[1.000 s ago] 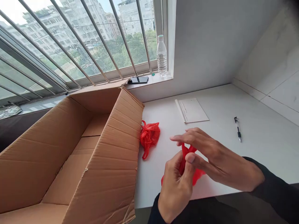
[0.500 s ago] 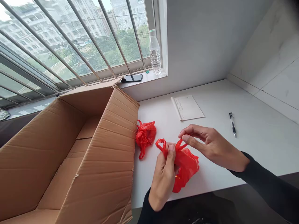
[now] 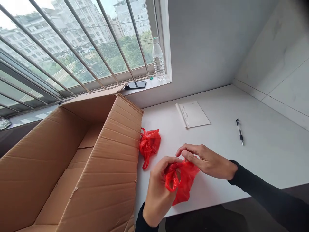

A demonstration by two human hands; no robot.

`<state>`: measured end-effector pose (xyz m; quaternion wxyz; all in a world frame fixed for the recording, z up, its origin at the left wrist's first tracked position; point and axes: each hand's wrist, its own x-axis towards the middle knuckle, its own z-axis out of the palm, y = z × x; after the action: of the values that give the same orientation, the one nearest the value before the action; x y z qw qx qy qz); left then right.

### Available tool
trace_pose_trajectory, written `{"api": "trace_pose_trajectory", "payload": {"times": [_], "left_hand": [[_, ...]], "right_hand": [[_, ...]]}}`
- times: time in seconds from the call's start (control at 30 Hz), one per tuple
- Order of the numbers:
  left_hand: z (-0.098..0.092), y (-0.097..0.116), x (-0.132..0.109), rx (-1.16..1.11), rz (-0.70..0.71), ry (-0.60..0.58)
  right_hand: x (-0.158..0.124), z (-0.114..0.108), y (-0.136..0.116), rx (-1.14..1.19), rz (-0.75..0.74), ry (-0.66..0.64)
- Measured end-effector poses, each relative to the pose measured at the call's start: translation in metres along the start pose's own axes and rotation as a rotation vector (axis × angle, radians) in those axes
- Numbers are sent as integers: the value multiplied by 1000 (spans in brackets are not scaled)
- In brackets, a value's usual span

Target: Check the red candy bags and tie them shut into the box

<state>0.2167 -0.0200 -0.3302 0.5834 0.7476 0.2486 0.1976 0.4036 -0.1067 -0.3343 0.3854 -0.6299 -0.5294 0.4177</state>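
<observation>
A red plastic bag (image 3: 185, 183) with something inside is between my hands near the table's front edge. My left hand (image 3: 156, 187) is closed around the gathered neck of the bag, and a handle loop hangs forward over its fingers. At the bag's upper edge, my right hand (image 3: 200, 159) has its thumb and forefinger curled close together on the plastic; the exact grip is partly hidden. A second red plastic bag (image 3: 150, 143), knotted at the top, lies against the side of the cardboard box (image 3: 108, 161).
The open cardboard box fills the left side. On the white table (image 3: 222, 129) lie a notebook (image 3: 196, 114) and a pen (image 3: 239, 132). The windowsill bears a phone (image 3: 136, 84), a small green piece (image 3: 151, 78) and a water bottle (image 3: 158, 61), beside window bars.
My left hand has turned and closed round the bag's neck, its handle loop now drooping forward. My right hand has moved left and slightly down to the bag's upper edge. The view has shifted slightly.
</observation>
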Motion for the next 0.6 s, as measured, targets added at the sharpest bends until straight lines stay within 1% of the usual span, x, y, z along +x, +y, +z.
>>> {"api": "trace_pose_trajectory", "payload": {"times": [0.03, 0.1, 0.17, 0.2, 0.27, 0.33, 0.4, 0.47, 0.53, 0.6], "left_hand": [[2, -5, -1, 100, 95, 46], [7, -17, -1, 268, 281, 130], [12, -28, -1, 371, 404, 176], [14, -32, -1, 403, 437, 192], [16, -37, -1, 448, 464, 223], [16, -39, -1, 471, 470, 260], [16, -38, 1, 479, 467, 294], [17, -37, 3, 486, 467, 317], [18, -38, 6, 490, 478, 337], [20, -41, 8, 491, 496, 365]], "right_hand": [[1, 1, 4, 27, 19, -30], [3, 4, 11, 101, 19, -135], [5, 6, 17, 167, 3, -224], [6, 7, 19, 187, -2, -242], [7, 7, 19, 180, -2, -223], [6, 6, 16, 110, -2, -145], [6, 7, 11, 51, -34, -48], [5, 9, 8, 50, -61, 16], [4, 13, 8, 87, -54, 22], [4, 18, 11, 135, -10, 9]]}}
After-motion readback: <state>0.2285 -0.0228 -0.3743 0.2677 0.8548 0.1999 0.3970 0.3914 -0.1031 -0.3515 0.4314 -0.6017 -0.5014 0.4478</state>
